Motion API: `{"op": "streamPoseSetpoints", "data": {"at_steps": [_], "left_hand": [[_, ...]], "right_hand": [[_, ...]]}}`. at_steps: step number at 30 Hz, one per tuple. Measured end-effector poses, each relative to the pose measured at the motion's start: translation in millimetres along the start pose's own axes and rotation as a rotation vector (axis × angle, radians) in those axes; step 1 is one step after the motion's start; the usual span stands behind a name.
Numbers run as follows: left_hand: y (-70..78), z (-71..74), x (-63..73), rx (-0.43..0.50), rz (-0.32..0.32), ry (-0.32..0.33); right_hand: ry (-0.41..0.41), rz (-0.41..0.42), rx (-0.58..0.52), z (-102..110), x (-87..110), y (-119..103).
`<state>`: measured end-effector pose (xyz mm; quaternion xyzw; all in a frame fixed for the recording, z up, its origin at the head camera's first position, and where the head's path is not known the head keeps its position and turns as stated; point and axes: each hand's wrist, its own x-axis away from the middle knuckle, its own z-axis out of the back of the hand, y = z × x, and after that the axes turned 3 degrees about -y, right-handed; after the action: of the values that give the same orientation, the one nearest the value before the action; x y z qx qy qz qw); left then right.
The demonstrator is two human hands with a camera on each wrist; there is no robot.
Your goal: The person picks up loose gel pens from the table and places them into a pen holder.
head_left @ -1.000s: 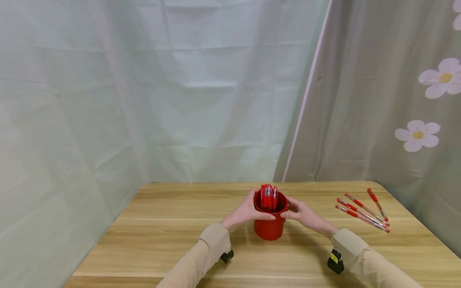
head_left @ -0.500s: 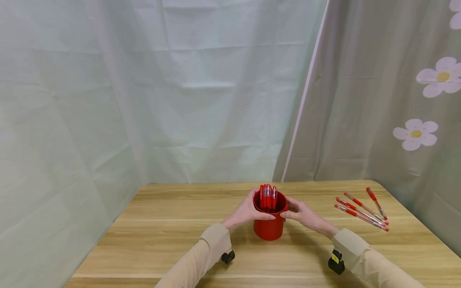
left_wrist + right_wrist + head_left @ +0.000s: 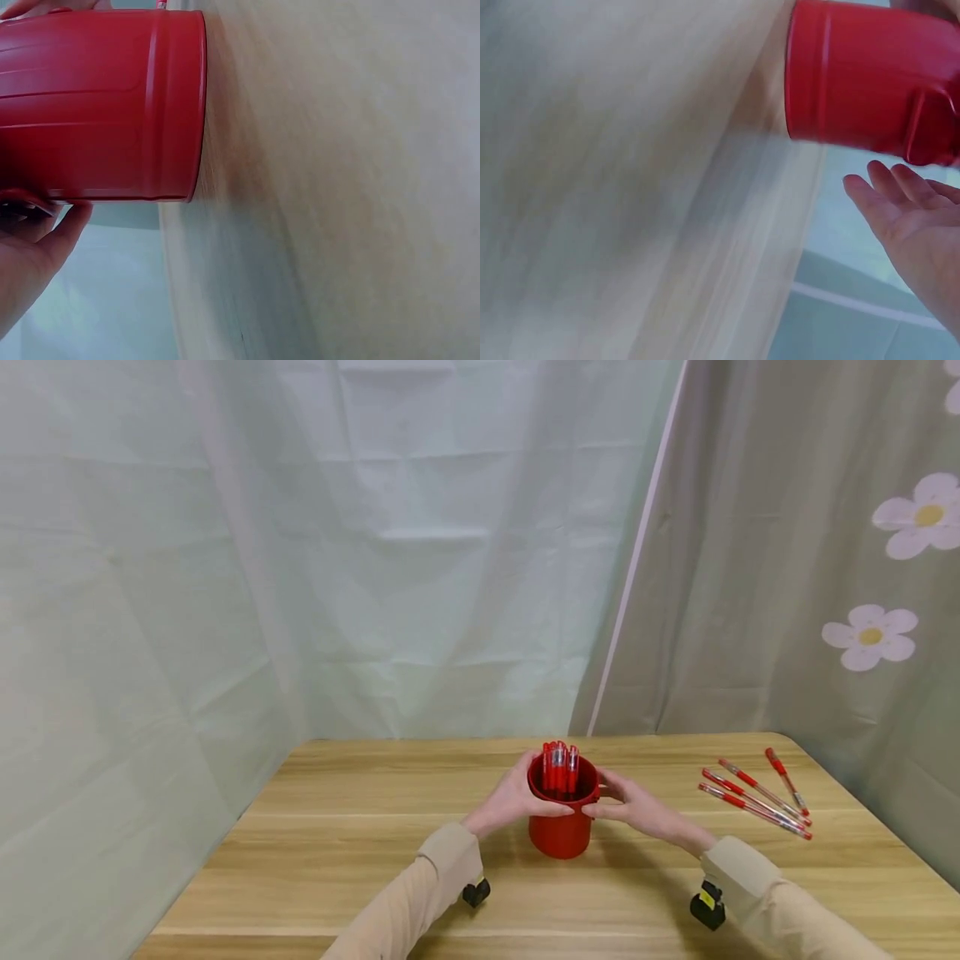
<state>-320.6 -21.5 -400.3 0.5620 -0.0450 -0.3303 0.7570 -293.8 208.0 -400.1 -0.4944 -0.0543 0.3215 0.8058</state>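
Note:
A red bucket (image 3: 559,837) stands upright on the wooden table, near the middle. Several red-capped pens (image 3: 558,768) lean together inside it, caps above the rim. My left hand (image 3: 516,795) grips the bucket's left side, thumb across the near rim; its fingers (image 3: 64,232) meet the wall beside the side bracket in the left wrist view. On the other side my right hand (image 3: 637,812) has its thumb tip at the near rim. In the right wrist view the right hand's fingers (image 3: 900,187) are fairly straight, with a gap between them and the bucket wall.
Several more red-capped pens (image 3: 756,799) lie loosely fanned on the right part of the table (image 3: 360,860). Pale curtains (image 3: 450,568) hang behind and to the left; a grey one with white flowers (image 3: 870,637) hangs at the right.
My right hand has shifted slightly to the right, away from the bucket's side. The left hand, the bucket and the pens stay where they were.

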Motion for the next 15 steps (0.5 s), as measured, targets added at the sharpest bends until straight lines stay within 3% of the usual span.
{"op": "streamPoseSetpoints", "data": {"at_steps": [4, 8, 15], "left_hand": [[-0.2, 0.5, 1.5, -0.005, 0.008, -0.002], [-1.9, 1.2, 3.1, 0.013, 0.010, -0.001], [-3.7, 4.2, 3.6, -0.019, 0.005, -0.004]], "right_hand": [[-0.012, 0.001, -0.024, 10.7, 6.2, 1.2], [-0.024, -0.003, 0.019, 26.3, 14.0, 5.6], [0.052, -0.102, 0.248, 52.5, 29.7, 9.0]]}}
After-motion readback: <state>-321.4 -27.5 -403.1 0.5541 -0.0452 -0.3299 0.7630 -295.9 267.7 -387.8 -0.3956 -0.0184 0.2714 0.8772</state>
